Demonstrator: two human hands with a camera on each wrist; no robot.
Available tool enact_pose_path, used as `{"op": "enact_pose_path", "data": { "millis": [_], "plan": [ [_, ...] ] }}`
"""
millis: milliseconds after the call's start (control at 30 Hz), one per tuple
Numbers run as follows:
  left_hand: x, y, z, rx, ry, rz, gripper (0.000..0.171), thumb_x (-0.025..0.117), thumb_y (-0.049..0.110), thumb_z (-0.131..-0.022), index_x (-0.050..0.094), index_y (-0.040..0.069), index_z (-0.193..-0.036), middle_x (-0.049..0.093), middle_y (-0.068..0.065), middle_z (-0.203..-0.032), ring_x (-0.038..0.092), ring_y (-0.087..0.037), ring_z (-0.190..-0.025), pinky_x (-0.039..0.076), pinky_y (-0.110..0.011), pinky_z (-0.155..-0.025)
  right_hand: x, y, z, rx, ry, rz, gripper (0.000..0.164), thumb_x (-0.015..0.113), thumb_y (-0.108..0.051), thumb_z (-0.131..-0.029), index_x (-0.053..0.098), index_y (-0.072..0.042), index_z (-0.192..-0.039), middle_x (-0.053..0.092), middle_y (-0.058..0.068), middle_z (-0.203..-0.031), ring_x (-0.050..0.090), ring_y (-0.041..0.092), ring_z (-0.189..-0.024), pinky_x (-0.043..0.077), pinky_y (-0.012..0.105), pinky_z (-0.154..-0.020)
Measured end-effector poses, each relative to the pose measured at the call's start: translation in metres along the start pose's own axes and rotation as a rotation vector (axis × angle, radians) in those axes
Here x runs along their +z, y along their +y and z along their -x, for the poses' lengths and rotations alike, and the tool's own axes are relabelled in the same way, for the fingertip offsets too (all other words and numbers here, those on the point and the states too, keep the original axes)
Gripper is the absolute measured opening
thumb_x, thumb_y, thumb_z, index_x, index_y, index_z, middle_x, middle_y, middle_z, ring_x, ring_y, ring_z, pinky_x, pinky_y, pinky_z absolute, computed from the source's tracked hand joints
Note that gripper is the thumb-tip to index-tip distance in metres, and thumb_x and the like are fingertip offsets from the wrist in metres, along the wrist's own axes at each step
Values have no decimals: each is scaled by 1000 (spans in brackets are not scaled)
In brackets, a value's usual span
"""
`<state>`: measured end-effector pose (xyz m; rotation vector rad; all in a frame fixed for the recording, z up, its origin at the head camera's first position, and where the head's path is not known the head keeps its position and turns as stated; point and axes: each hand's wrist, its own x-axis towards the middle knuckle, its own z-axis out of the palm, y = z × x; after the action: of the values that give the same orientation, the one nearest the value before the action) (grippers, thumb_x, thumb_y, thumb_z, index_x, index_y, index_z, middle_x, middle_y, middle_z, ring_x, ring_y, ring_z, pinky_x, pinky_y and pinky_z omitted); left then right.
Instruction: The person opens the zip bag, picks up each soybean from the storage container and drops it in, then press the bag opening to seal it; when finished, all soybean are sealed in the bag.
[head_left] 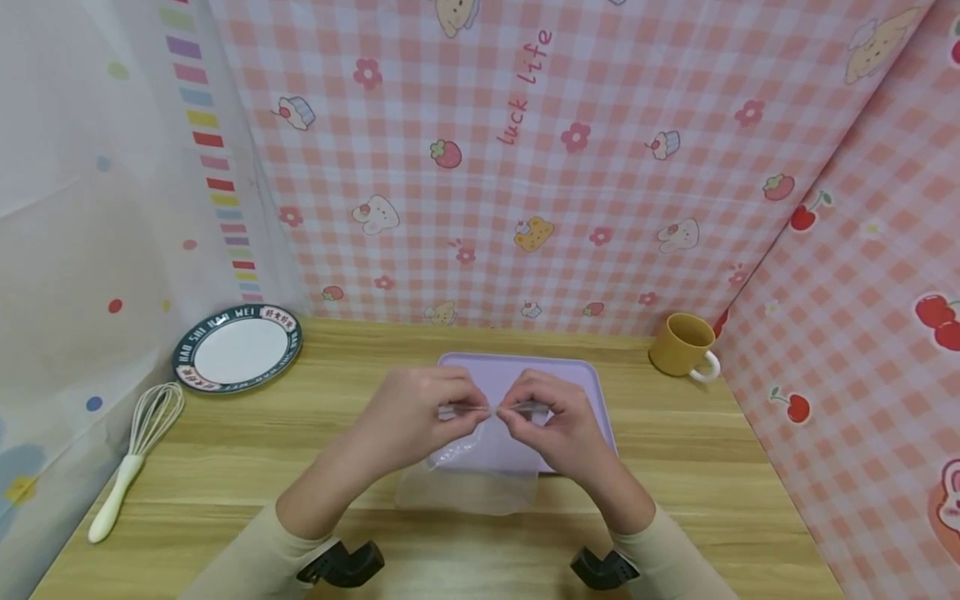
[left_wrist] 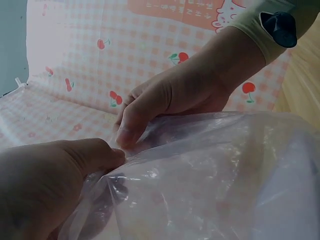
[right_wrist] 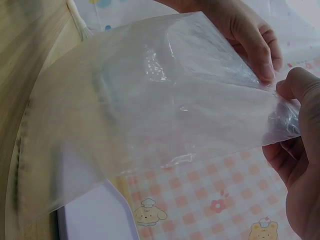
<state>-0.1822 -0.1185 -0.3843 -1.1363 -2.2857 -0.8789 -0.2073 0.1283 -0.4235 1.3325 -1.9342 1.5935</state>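
A clear plastic bag [right_wrist: 150, 95] hangs from both hands in front of and partly over a lilac tray [head_left: 577, 379]. Its upper edge is pinched between thumb and fingers of my left hand [head_left: 423, 412]. Close beside it, fingertips almost meeting, my right hand [head_left: 551, 417] pinches the same edge. In the left wrist view the bag [left_wrist: 200, 180] spreads as a thin, wrinkled, see-through sheet below the two thumbs. Nothing can be made out inside it. The lower part of the bag droops over the near edge of the tray.
At the back left, a white plate [head_left: 240, 350] with a dark green patterned rim leans near the side cloth. A whisk [head_left: 135, 462] with a white handle lies in front of it. A mustard mug [head_left: 682, 346] with a white handle stands at the back right. Patterned cloths surround the wooden table [head_left: 697, 467].
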Motion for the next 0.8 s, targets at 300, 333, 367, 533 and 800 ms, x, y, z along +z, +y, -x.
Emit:
{"op": "enact_pose_path", "data": {
  "millis": [300, 333, 367, 533, 800],
  "plan": [
    [2, 3, -1, -59, -3, 93, 15, 84, 7, -91, 78, 20, -88, 72, 12, -85, 67, 1, -79, 60, -22, -73, 1, -1, 1, 13, -13, -11, 25, 77, 15, -94, 78, -10, -98, 72, 3, -90, 67, 16, -79, 60, 26, -70],
    [2, 3, -1, -67, -7, 97, 14, 84, 7, -92, 78, 20, -88, 72, 12, -86, 68, 1, -80, 60, -22, -73, 1, -2, 1, 20, -11, -10, 26, 76, 15, -94, 78, -11, -97, 72, 3, -90, 67, 16, -80, 60, 26, -70],
    [2, 3, -1, -75, -13, 100, 14, 85, 8, -92, 78, 20, -89, 72, 12, -86, 68, 1, -81, 60, -23, -74, 1, -2, 1, 25, -8, -9, 26, 76, 14, -94, 77, -12, -97, 71, 3, -90, 67, 16, -80, 60, 26, -71],
    [3, 5, -2, -117, -37, 107, 11, 87, 14, -95, 78, 20, -91, 73, 12, -88, 69, 1, -82, 61, -23, -75, 3, -2, 2, 46, -8, -16, 27, 75, 14, -95, 76, -13, -96, 70, 2, -89, 67, 16, -81, 62, 27, -72],
    [2, 5, -1, -175, -45, 162, 13, 87, 11, -95, 79, 20, -90, 72, 14, -88, 67, 2, -81, 61, -26, -75, 1, 0, 6, 78, 8, -29, 26, 75, 14, -96, 76, -12, -98, 70, 3, -90, 64, 14, -80, 56, 26, -69]
  ]
}}
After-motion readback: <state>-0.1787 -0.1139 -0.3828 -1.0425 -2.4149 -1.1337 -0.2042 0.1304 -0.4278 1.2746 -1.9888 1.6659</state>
